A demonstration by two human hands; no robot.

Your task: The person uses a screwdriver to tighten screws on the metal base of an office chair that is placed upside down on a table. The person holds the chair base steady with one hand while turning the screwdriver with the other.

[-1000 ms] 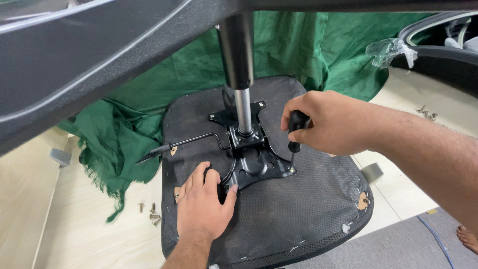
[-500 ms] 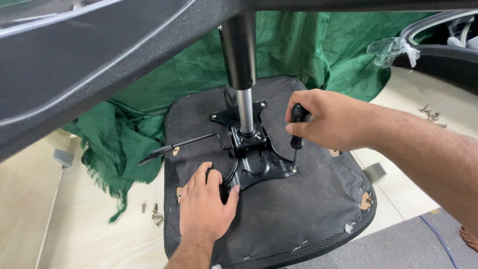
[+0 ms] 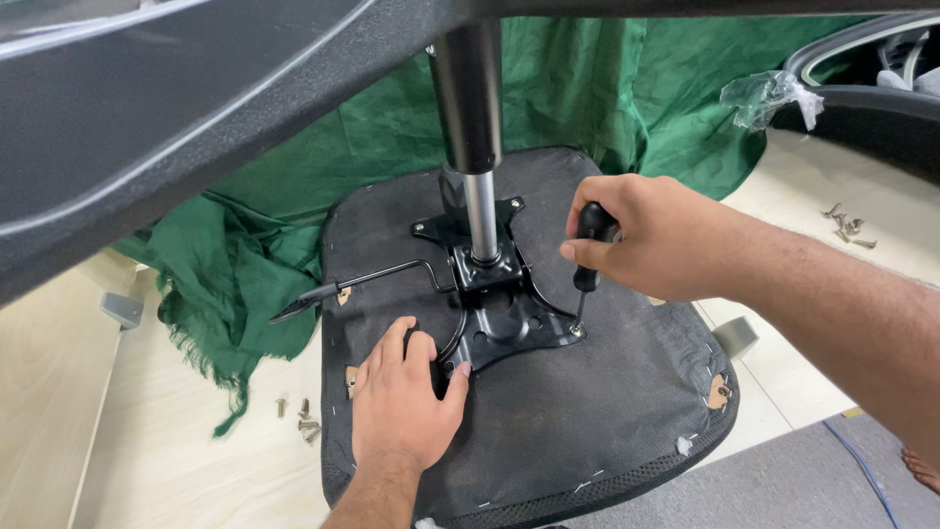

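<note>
With the left hand (image 3: 403, 409) pressed flat, fingers spread, on the upturned seat (image 3: 587, 431) at the plate's (image 3: 504, 328) near-left corner, the right hand (image 3: 651, 235) grips the screwdriver (image 3: 587, 257) on the plate's right-corner screw (image 3: 578, 331); driving it appears to require steady downward turning pressure.

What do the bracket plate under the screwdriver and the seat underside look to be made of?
The bracket plate looks like pressed metal with a glossy black coat: it shows sharp highlights. The seat underside looks like thin dark grey fabric, matte, stapled along its edge.
</note>
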